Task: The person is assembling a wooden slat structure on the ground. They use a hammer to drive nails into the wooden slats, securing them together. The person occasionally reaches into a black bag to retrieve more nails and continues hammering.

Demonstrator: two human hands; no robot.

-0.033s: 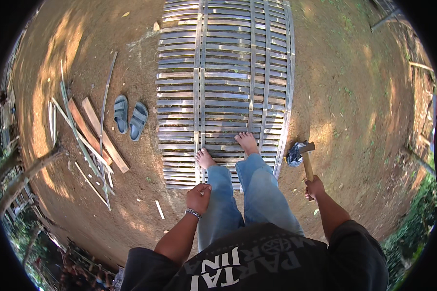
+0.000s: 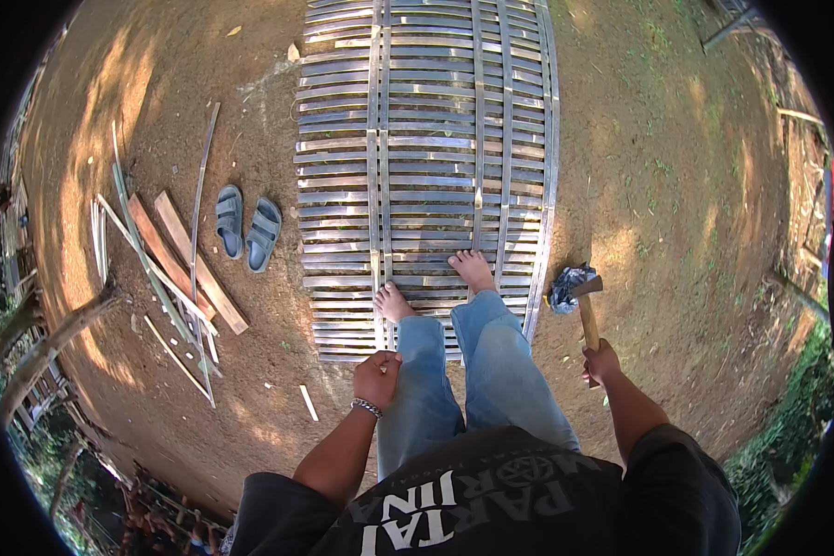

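Note:
My right hand (image 2: 602, 362) is wrapped round the wooden handle of a hammer (image 2: 589, 320), its dark metal head pointing away from me. Beyond that head, a crumpled dark plastic bag (image 2: 565, 295) lies on the ground, partly covered by it. My left hand (image 2: 376, 378), with a chain bracelet at the wrist, is closed beside my left knee. Whatever its curled fingers hold, if anything, is hidden. Both my bare feet rest on a long panel of bamboo slats (image 2: 431, 195), whose crosswise strips lie over or under several lengthwise ones.
Left of the panel sit a pair of grey sandals (image 2: 246, 229). Farther left, wooden boards (image 2: 202, 264) and thin bamboo strips (image 2: 148, 252) lie on bare earth. A short pale strip (image 2: 308, 402) is near my left forearm. Poles (image 2: 60, 347) stand at the left edge.
The view has shifted very slightly. Both hands and the hammer keep the same pose.

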